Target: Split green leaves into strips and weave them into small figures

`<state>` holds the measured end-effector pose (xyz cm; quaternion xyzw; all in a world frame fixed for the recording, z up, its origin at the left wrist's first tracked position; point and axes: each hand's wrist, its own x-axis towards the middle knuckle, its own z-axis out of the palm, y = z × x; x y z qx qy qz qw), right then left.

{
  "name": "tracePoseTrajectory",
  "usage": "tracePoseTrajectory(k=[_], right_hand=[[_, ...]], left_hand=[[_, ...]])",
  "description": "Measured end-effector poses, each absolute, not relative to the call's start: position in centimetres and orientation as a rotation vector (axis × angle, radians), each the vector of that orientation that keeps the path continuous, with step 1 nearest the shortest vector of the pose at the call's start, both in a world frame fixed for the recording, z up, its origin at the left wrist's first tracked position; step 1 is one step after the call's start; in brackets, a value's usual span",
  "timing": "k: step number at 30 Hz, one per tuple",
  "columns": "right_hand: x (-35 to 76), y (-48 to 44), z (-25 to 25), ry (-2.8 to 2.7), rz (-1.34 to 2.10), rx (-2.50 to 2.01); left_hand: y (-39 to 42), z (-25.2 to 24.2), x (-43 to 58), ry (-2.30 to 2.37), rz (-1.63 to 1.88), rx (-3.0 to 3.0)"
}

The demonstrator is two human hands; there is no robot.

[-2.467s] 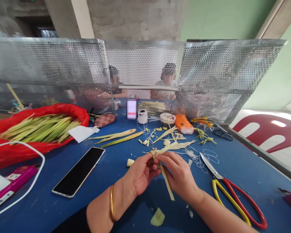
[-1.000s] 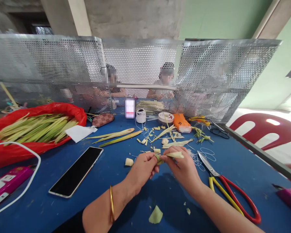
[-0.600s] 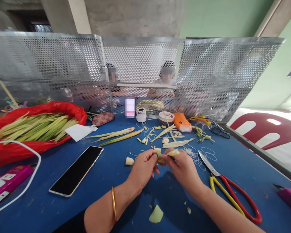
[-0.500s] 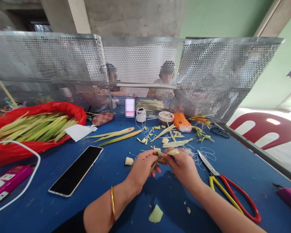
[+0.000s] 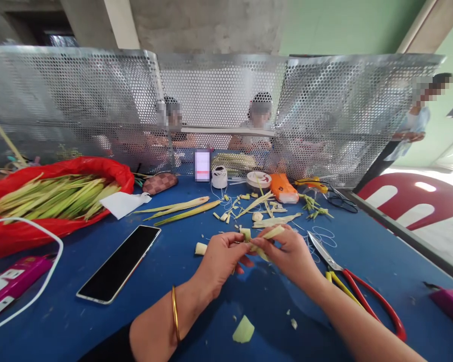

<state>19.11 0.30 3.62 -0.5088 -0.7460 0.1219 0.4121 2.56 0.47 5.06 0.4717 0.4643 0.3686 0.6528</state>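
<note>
My left hand (image 5: 221, 256), a gold bangle on its wrist, pinches a pale green leaf strip (image 5: 245, 233) that looks like corn husk. My right hand (image 5: 290, 251) is closed on the other part of the strip, close beside the left fingertips. A pale end (image 5: 275, 232) pokes out over the right fingers. Where the strip folds between the fingers is partly hidden. Left of my hands lies a short cut pale piece (image 5: 201, 249). Scissors (image 5: 334, 264) with red and yellow handles lie beside my right forearm. Below my hands rests a pale green scrap (image 5: 243, 330).
A red bag (image 5: 124, 176) of long leaves (image 5: 60, 196) stands at left. A black-screened phone (image 5: 119, 264), a thread spool (image 5: 219, 178), a round tub (image 5: 259, 181), an orange packet (image 5: 283, 188) and leaf scraps (image 5: 275, 220) lie on the blue table. A perforated metal partition (image 5: 219, 80) stands behind.
My fingers have shifted on the strip, and its pale end now angles up a little more over my right hand. A person has come into view at the far right.
</note>
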Motion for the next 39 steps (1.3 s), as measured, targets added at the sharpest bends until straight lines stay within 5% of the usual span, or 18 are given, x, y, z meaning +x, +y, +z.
tracePoseTrajectory(k=[5,12,22,24,31,35,39], right_hand=[[19.1,0.1,4.0,-1.857,0.331,-1.337],[18.2,-1.6,4.5,-2.144,-0.387,-1.234],[17.1,-0.6,3.1,-1.507,1.158,-1.305],[17.3,-0.4,2.8,-1.558,1.059,-1.362],[17.3,-1.4,3.1,-2.166,-0.246,-1.116],[17.5,-1.6,4.1,-2.232,-0.260,-0.933],[18.0,-1.1,4.6,-1.999,0.101,-1.013]], left_hand=[[0.7,4.9,2.5,1.107,0.949,0.969],[1.1,4.3,2.6,1.121,1.029,0.802],[1.1,4.6,2.5,1.097,1.011,0.736],[1.1,4.8,2.4,1.073,0.959,0.647],[1.4,4.7,2.1,1.066,1.002,0.634],[1.3,4.3,2.2,1.062,1.027,0.840],[1.0,4.6,2.2,1.049,0.984,1.039]])
